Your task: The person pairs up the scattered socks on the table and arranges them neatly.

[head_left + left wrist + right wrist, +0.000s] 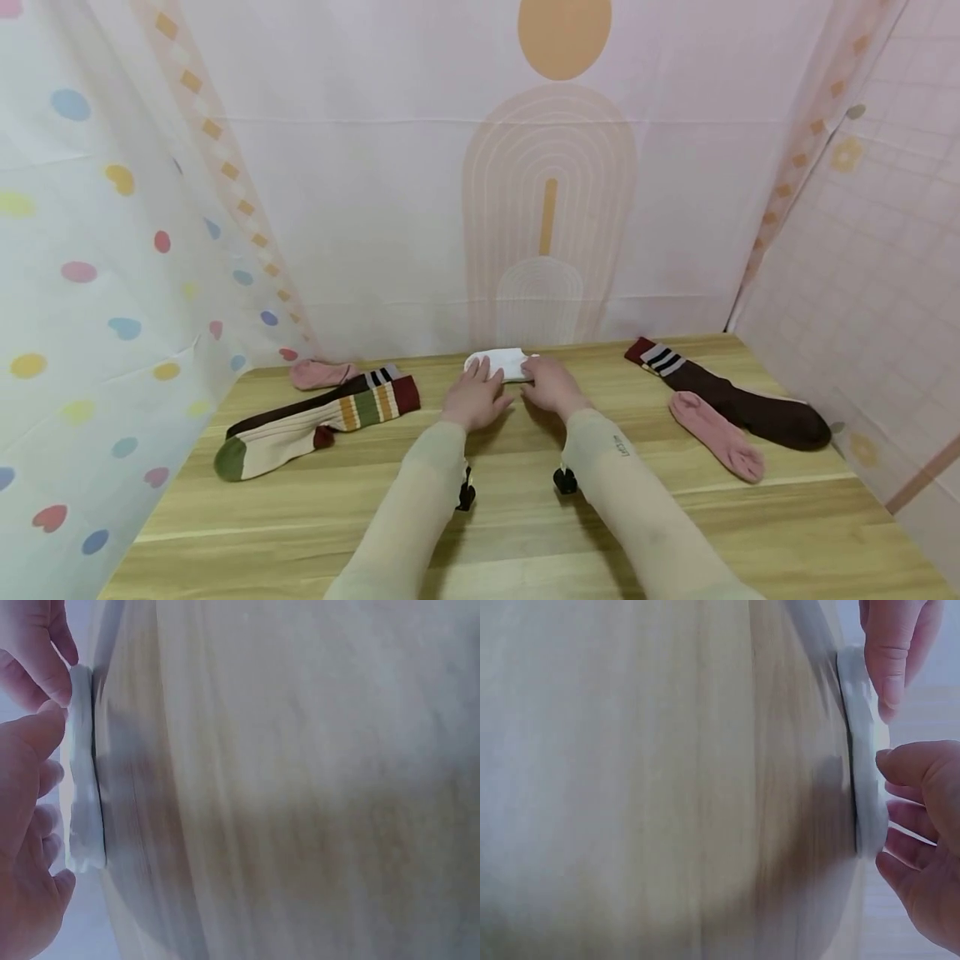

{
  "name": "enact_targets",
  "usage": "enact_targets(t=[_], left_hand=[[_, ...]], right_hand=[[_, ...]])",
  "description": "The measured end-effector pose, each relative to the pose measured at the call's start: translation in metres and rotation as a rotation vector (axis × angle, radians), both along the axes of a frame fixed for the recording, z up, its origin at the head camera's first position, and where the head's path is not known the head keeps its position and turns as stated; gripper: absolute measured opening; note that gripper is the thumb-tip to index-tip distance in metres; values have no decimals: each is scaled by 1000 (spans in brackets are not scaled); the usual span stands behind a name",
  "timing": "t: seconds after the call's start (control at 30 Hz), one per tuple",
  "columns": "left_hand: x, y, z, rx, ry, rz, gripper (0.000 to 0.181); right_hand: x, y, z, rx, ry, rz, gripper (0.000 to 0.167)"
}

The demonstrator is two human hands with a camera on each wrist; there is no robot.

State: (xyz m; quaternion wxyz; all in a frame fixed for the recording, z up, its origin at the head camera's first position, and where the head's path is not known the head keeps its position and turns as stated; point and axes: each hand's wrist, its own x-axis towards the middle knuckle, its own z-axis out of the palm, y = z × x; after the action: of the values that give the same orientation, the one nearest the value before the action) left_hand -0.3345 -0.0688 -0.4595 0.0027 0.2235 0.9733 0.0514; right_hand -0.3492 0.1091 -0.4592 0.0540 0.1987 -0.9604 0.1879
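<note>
A short white sock (507, 362) lies flat near the back edge of the wooden table. My left hand (474, 395) rests on its left part with the fingers extended and touching the fabric. At its right end, the fingertips of my right hand (553, 385) touch the sock. Seen from the left wrist, the white sock (86, 772) shows edge-on, with the left hand (26, 817) over it, fingers loosely bent. The right wrist view has the right hand (930, 832) against the sock (864, 757), fingers relaxed.
On the left lie a pink sock (322, 374), a dark brown sock (281, 413) and a cream sock (288, 441) with coloured stripes. To the right are a dark brown sock (750, 408) and a pink sock (716, 435). Patterned curtains (360, 208) border the table.
</note>
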Motion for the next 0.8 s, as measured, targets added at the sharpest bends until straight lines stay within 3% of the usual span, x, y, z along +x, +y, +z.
enact_targets(t=[0.13,0.6,0.8], left_hand=[[3,-2,-2,30,4,-7,59],[18,-11,-1,210,18,-57,57],[25,-10,-1,281,28,-81,56]], right_hand=[[5,2,1,-6,-7,-4,40],[25,18,6,-110,43,35,40],[32,25,6,-141,17,34,41]])
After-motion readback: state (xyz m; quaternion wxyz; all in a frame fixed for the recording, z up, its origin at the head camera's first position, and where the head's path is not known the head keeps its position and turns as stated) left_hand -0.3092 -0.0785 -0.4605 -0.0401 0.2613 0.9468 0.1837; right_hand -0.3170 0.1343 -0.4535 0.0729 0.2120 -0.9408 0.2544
